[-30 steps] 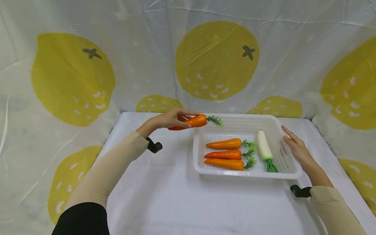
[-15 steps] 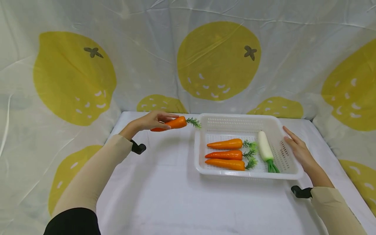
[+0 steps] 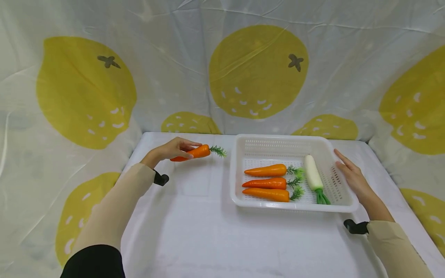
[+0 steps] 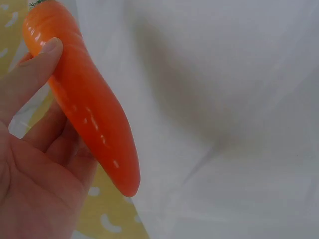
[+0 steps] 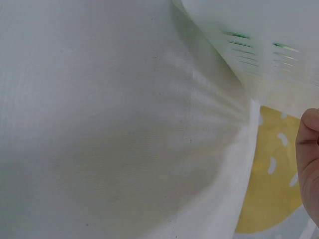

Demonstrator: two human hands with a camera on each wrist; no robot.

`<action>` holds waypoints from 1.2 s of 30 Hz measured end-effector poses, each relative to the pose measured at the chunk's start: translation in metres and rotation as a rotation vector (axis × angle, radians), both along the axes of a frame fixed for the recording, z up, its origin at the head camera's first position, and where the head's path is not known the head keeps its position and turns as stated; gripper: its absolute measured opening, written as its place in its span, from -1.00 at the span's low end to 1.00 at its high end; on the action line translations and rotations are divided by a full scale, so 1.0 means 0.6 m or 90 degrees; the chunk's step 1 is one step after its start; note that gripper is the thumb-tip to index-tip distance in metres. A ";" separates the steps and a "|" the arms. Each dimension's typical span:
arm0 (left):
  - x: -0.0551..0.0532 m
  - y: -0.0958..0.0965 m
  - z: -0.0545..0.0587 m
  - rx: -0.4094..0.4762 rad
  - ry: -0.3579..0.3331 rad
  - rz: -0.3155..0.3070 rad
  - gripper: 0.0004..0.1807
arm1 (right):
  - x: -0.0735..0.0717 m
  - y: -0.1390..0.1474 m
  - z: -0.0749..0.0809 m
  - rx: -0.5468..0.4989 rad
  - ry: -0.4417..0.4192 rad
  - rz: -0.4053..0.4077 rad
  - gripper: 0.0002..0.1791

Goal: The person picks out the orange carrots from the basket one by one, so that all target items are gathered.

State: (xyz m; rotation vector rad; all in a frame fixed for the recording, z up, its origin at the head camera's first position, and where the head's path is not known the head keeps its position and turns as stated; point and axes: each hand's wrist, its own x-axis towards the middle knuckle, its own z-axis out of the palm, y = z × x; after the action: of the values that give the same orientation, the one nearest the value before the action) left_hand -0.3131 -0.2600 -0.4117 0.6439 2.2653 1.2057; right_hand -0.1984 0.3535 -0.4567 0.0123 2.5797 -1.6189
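Observation:
Left of the basket, my left hand point(image 3: 175, 148) pinches an orange carrot point(image 3: 201, 151) between thumb and fingers, its leafy green top pointing right. In the left wrist view the carrot point(image 4: 94, 104) is held above the white cloth, its shadow apart from it. My right hand point(image 3: 355, 179) rests with extended fingers against the right end of a white plastic basket point(image 3: 295, 206). Inside the basket lie an upper carrot point(image 3: 267, 170), a middle carrot point(image 3: 265, 183) and a lower carrot point(image 3: 267, 194), side by side. A white radish point(image 3: 313, 173) with green stems lies to their right.
A white cloth point(image 3: 208, 235) covers the table. Behind and at the sides hangs a pale curtain point(image 3: 167, 58) printed with large yellow fruits. The basket's perforated wall point(image 5: 269, 55) rises at the upper right of the right wrist view.
My left hand has carried the carrot leftward, away from above the basket's left rim, then lowered it a little. My right hand and the basket stay nearly in place.

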 end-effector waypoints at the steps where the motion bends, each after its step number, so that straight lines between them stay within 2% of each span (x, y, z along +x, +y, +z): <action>1: -0.002 0.001 -0.004 -0.001 -0.001 -0.001 -0.40 | -0.001 -0.001 0.000 -0.004 -0.003 0.000 -0.32; 9: -0.011 0.010 -0.022 0.004 -0.003 -0.008 -0.41 | 0.004 -0.001 0.008 0.027 -0.003 0.006 -0.33; 16: -0.019 0.010 -0.041 -0.003 -0.009 -0.015 -0.40 | 0.004 0.000 0.006 -0.002 0.003 0.016 -0.33; 24: -0.030 0.016 -0.063 -0.013 -0.007 -0.034 -0.43 | 0.004 0.001 0.005 0.013 -0.002 0.011 -0.35; 30: -0.026 0.020 -0.067 -0.016 -0.016 -0.033 -0.42 | 0.005 0.000 0.005 0.012 -0.009 0.012 -0.35; 36: -0.026 0.022 -0.066 -0.023 0.011 -0.042 -0.43 | 0.005 0.000 0.006 0.001 -0.008 0.007 -0.36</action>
State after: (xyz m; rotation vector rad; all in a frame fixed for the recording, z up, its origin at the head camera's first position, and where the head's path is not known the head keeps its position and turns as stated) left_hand -0.3290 -0.2468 -0.4516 0.7127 2.2560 1.1288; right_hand -0.1951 0.3533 -0.4532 0.0084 2.5675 -1.6076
